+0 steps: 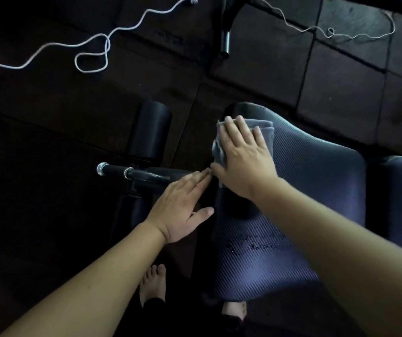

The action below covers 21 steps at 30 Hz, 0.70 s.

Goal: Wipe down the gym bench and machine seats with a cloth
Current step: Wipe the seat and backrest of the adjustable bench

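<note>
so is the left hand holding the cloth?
No, the grey cloth lies under the flat right hand on the ribbed seat pad, while the left hand is open and empty beside it.

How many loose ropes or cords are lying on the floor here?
2. A thick white rope snakes across the upper left floor, looping once. A thinner string trails across the upper right floor. Others may lie outside the view.
</note>
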Motion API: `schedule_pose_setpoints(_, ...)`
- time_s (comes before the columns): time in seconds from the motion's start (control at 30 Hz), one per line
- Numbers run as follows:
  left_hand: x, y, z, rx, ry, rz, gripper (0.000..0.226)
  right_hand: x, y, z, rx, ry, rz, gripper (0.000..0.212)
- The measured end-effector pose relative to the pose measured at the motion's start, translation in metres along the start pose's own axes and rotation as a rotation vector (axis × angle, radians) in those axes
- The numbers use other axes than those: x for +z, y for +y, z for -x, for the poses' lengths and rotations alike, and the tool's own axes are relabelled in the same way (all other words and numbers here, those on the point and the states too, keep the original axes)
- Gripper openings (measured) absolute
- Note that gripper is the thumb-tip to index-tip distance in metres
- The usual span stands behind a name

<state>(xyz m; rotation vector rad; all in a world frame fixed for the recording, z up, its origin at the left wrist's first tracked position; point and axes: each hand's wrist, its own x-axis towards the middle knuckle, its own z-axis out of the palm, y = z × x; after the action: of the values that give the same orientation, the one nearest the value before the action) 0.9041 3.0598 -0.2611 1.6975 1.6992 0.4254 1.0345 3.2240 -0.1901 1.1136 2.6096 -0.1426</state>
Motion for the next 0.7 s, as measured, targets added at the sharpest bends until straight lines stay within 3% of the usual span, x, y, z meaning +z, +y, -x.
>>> schedule_pose_setpoints(0.2,0.011,-0.008,0.023,0.050,-0.024,-0.011,0.078,-0.016,0.007,-0.066,0.177,-0.011,-0.003,0.099)
schedule_pose_setpoints(0.37,0.014,-0.009,0.027,0.057,-0.038,-0.024,0.084,0.006,-0.020,0.017,0.072,0.028,-0.009,0.096)
schedule_pose_setpoints(0.57,0.016,-0.009,0.038,0.076,-0.022,-0.006,0.088,-0.009,-0.012,-0.039,0.136,-0.027,0.040,0.101)
schedule_pose_setpoints(0.7,0.021,-0.011,0.047,0.083,-0.044,-0.012,0.091,0.007,-0.038,0.013,0.130,0.037,0.010,0.096)
